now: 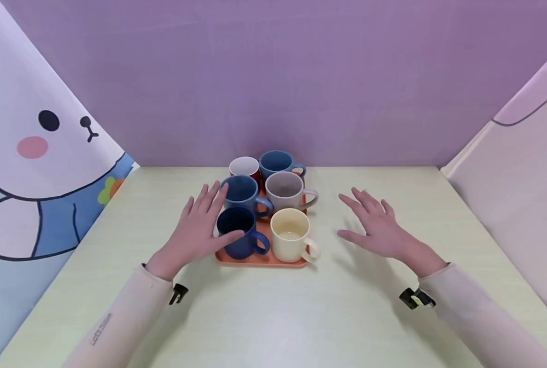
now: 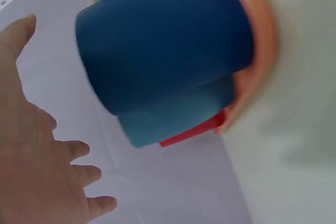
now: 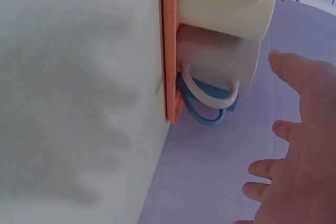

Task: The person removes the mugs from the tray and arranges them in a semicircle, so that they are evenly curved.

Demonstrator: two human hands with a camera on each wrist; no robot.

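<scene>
An orange tray [image 1: 263, 260] on the table bears several mugs in two columns. In the left column are a dark blue mug [image 1: 237, 246] at the front, a blue mug [image 1: 239, 199] in the middle and a red mug with a white inside [image 1: 244, 166] at the back. On the right stand a cream mug [image 1: 286, 248], a grey mug [image 1: 280, 200] and another blue mug [image 1: 275, 162]. My left hand [image 1: 195, 227] hovers with spread fingers by the dark blue mug [image 2: 168, 40], apart from it. Fingers extended, my right hand [image 1: 380, 232] is in the air right of the cream mug [image 3: 226, 9].
The pale table [image 1: 273, 317] reaches back to a purple backdrop [image 1: 301, 82]. At the left hangs a panel with a cartoon animal [image 1: 48, 204], and a pale panel [image 1: 521, 189] stands at the right. Mug handles stick out to the right, past the tray's right edge.
</scene>
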